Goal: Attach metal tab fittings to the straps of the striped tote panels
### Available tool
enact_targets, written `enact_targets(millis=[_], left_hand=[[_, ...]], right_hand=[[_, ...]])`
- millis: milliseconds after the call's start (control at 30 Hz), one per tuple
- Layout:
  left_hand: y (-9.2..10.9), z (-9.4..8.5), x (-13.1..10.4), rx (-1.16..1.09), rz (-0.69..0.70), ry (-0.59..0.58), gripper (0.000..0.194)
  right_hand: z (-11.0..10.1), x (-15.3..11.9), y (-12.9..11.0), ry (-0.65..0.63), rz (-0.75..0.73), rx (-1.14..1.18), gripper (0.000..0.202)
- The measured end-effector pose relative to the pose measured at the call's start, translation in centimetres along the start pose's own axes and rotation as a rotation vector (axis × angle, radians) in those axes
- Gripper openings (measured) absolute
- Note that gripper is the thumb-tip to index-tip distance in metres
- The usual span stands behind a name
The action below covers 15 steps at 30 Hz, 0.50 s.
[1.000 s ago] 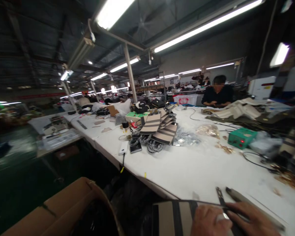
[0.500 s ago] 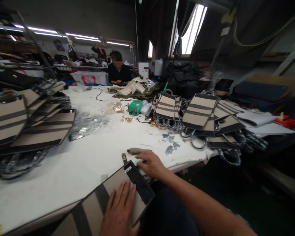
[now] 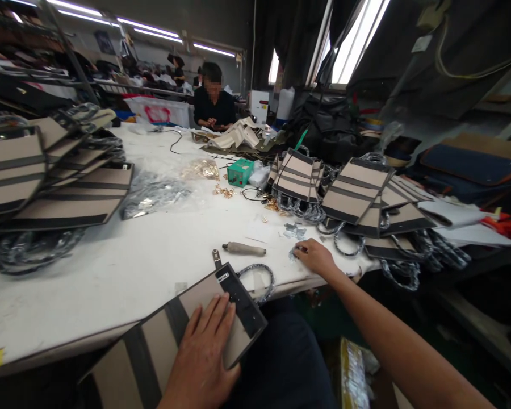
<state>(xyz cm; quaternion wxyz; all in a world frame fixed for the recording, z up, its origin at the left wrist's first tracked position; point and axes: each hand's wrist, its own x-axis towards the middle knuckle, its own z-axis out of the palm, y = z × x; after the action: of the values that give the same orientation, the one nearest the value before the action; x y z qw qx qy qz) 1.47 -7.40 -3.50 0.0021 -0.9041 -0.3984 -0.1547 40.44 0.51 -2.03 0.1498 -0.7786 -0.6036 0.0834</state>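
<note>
While the left hand is lying flat on the striped bag, its fingers spread and grasping nothing, the right hand is touching small grey pieces on the worktop. The right fingers are resting bent over them; whether they are gripping one, I cannot tell. The bag is lying aslant across the near edge of the worktop, its near part extending beyond it beside the dark trousers. Its loop handle is resting towards the right, and a metal-ended tab is sticking out past its far edge. A pale-handled tool is lying between the tab and the right hand. The step in hand seems to be steadying the bag while fingering the pieces. Handling them is probably calling for a fine pinch, with enough left-palm pressure to stop the bag sliding.
</note>
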Motion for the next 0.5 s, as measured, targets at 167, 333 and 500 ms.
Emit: enact_targets(millis=[167,333,500], left_hand=[[0.8,-1.5,0.4,-0.097,-0.083,-0.133,0.087],[1.0,-2.3,0.7,-0.168,-0.12,-0.188,0.081],[0.9,-2.3,0.5,-0.199,-0.118,-0.204,0.083]], right_hand=[[-0.3,0.4,-0.3,-0.06,0.009,-0.052,0.029],[-0.3,-0.1,0.3,-0.029,-0.098,-0.176,0.035],[-1.5,-0.7,-1.4,0.251,-0.08,-0.027,0.036]])
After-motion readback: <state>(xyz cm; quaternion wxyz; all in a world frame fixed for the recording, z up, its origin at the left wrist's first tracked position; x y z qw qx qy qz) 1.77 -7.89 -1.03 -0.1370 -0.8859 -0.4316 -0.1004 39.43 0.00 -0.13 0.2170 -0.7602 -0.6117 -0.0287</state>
